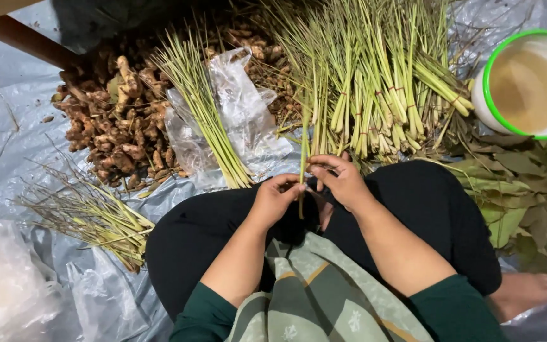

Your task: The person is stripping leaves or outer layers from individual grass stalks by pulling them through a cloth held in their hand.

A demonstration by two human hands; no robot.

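**Lemongrass stalk held upright between both hands, over the lap**

The single lemongrass stalk (302,166) runs nearly straight up and down in the picture, its long axis pointing away from the person toward the heap beyond the knees. Its lower end hangs just below the hands, over the dark trousers; its upper end reaches into the pile of tied lemongrass bundles (375,95).

Both hands meet on it at the same height. The left hand (276,199) is closed, its fingertips pinching the stalk from the left. The right hand (340,180) is curled closed, fingers on the stalk from the right and a little higher. Neither is clearly nearer; the stalk lies between them, touching both.

Further out, a loose fan of stalks (207,111) lies to the left on a clear plastic bag (242,107), with a mound of ginger roots (118,120) beyond it. A scatter of trimmed stalk ends (93,218) sits on the grey plastic sheet (7,139) by the left knee. To the right are dried leaves (527,190) and a white tub with a green rim (530,82).
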